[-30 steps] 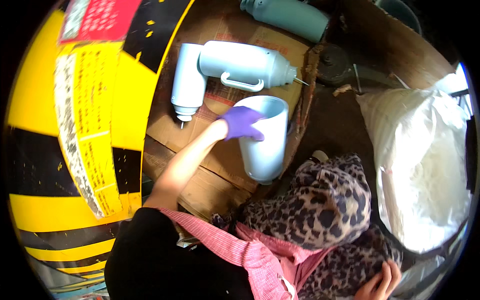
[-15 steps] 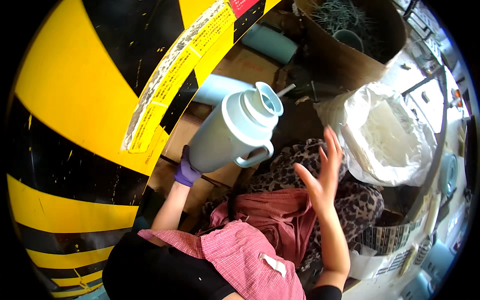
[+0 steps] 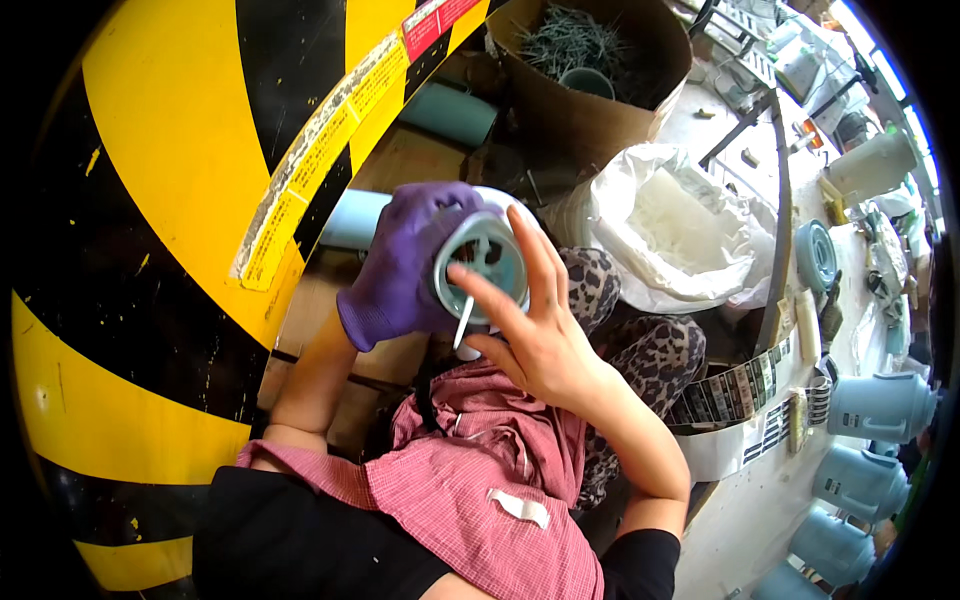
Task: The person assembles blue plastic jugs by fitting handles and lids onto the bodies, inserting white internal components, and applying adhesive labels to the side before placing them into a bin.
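A pale blue-green plastic jug [image 3: 481, 313] is held in front of me with a round end turned up toward the view. Rib-like parts show inside its opening, and a thin white stick [image 3: 463, 324] juts over the near rim. My left hand [image 3: 405, 260], in a purple glove, is wrapped round the jug's left side. My bare right hand [image 3: 555, 350] curls over the right side of the rim, one fingertip across the opening. Both hands and the angle hide most of the jug's body.
A yellow-and-black striped machine panel [image 3: 170, 250] fills the left. Ahead stand a cardboard box [image 3: 560, 130] of thin plastic sticks and a white sack [image 3: 625, 270]. More pale blue jugs [image 3: 880, 405] line the right-hand table [image 3: 720, 530]. Blue-green cylinders [image 3: 450, 115] lie beside the panel.
The jug has turned from lying side-on to end-up and come closer. My left hand has moved up along it. My right hand, held open in the air before, has come onto the rim.
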Motion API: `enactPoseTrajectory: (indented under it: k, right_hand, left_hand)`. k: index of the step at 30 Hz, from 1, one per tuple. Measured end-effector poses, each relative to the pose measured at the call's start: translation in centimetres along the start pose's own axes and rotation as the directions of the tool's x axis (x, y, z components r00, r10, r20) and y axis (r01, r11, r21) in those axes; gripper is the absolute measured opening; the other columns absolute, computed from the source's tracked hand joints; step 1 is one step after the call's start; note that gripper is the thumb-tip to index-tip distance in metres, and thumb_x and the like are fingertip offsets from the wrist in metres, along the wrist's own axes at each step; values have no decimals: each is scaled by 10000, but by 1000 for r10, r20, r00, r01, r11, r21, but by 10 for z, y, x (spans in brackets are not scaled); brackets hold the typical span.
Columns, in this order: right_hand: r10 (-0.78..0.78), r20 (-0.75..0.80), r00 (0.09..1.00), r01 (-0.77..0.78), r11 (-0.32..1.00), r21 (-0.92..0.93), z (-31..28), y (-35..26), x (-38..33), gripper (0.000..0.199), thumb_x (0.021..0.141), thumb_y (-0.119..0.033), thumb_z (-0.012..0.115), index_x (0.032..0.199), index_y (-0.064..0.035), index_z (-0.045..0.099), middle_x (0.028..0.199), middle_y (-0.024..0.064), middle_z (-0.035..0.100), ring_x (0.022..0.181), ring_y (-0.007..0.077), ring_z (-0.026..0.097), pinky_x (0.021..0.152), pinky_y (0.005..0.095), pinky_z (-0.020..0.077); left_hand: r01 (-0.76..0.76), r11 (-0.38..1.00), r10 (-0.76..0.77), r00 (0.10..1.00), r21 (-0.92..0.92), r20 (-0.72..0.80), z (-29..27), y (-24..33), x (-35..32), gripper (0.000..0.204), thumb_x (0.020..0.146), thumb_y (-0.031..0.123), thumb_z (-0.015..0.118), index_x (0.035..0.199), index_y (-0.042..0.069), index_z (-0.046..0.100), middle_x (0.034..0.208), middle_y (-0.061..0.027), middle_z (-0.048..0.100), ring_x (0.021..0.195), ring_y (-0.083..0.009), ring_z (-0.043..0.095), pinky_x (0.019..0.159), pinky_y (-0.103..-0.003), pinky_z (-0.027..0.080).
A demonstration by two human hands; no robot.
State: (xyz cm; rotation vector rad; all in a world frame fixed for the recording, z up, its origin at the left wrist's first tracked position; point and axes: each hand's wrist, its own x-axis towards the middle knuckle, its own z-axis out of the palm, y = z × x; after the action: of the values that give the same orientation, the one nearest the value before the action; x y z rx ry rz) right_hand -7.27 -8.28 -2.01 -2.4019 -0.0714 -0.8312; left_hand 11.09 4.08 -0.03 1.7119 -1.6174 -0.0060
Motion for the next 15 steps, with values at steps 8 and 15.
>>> enactPoseTrajectory:
  k: [8, 15]
  right_hand:
    - [-695, 119, 709, 660, 596, -458, -35, 19, 3, 311, 889, -208, 616, 1161, -86, 703, 1147, 56, 677, 1109, 181, 659, 1144, 401, 428]
    - [-836, 148, 528, 808, 440, -392, -55, 23, 25, 187, 847, -252, 639, 849, -65, 640, 930, 73, 655, 851, 190, 657, 803, 339, 546]
  left_hand:
    - [-254, 939, 305, 927, -231, 217, -7, 22, 26, 801, 627, 413, 909, 1277, 78, 581, 1346, -121, 586, 1263, -366, 563, 1127, -560, 338]
    - [-390, 877, 457, 858, -280, 237, -5, 31, 47, 749, 720, 464, 832, 1288, 44, 586, 1314, -133, 616, 1233, -342, 598, 1139, -611, 330]
